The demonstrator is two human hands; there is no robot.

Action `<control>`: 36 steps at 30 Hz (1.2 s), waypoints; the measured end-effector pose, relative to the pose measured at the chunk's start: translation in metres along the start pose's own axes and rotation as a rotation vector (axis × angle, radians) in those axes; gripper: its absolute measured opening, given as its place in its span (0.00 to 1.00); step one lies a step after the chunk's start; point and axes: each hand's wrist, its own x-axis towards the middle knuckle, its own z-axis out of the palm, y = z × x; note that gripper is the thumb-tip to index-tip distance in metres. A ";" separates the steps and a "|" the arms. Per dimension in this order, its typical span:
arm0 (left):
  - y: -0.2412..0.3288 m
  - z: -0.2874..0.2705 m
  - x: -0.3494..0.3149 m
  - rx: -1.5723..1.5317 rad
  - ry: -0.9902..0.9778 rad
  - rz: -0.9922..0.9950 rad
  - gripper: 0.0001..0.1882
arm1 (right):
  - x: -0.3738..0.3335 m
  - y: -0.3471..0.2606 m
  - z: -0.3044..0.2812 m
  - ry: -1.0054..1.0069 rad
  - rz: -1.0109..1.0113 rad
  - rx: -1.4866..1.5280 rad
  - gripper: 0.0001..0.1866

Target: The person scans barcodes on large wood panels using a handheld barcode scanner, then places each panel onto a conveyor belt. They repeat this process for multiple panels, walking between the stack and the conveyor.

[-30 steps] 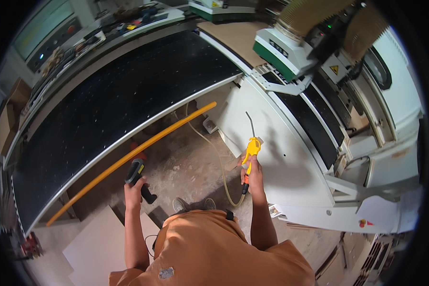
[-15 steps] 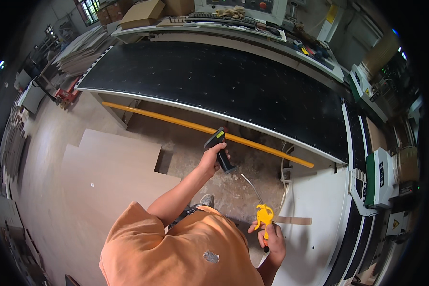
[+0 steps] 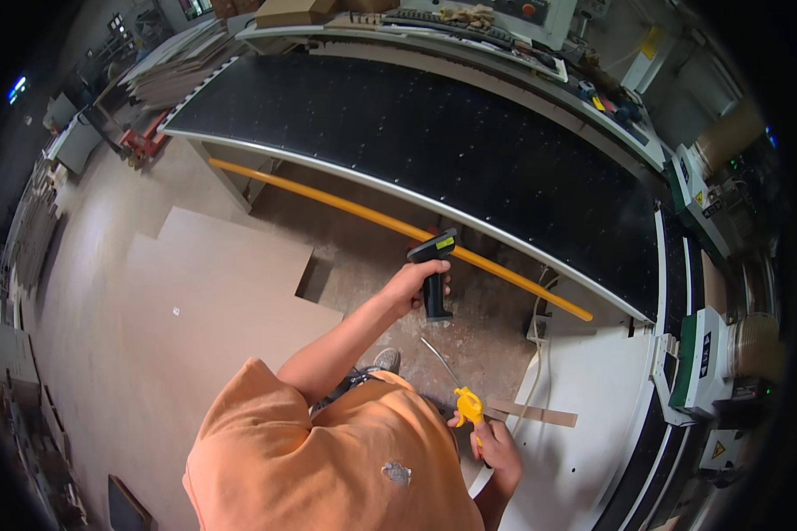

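The left hand [image 3: 406,288] is wrapping its fingers round the black scanner [image 3: 433,296], now standing straighter near the yellow bar [image 3: 336,203]; the right hand [image 3: 499,448] is clasping the yellow air gun [image 3: 469,406], now leaning further left.

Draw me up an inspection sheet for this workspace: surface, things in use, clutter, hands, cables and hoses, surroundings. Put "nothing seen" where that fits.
Surface: black machine table, pale dots scattered across it.
Things in use: black handheld scanner, upright; yellow blow gun, metal nozzle pointing up-left.
Clutter: tan gloves and hand tools on the rear bench; flat brown panels on the floor.
Hands: left hand grips the scanner; right hand grips the blow gun.
Cables and hoses: pale hose near the white side panel; its ends are unclear.
Surroundings: red pallet jack and stacked boards beyond the table's left end.
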 end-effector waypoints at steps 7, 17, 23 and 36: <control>-0.008 -0.002 0.000 0.030 -0.085 0.004 0.16 | 0.011 -0.005 -0.012 -0.110 0.202 -0.280 0.26; -0.013 -0.008 0.007 0.132 -0.078 0.044 0.18 | -0.002 -0.042 -0.014 -0.051 0.036 -0.161 0.17; -0.018 0.008 0.010 0.251 -0.053 0.044 0.16 | 0.022 0.009 0.001 0.467 -0.112 0.239 0.22; -0.076 0.126 -0.021 0.635 -0.608 -0.172 0.14 | -0.035 0.101 -0.032 1.770 -0.360 1.023 0.27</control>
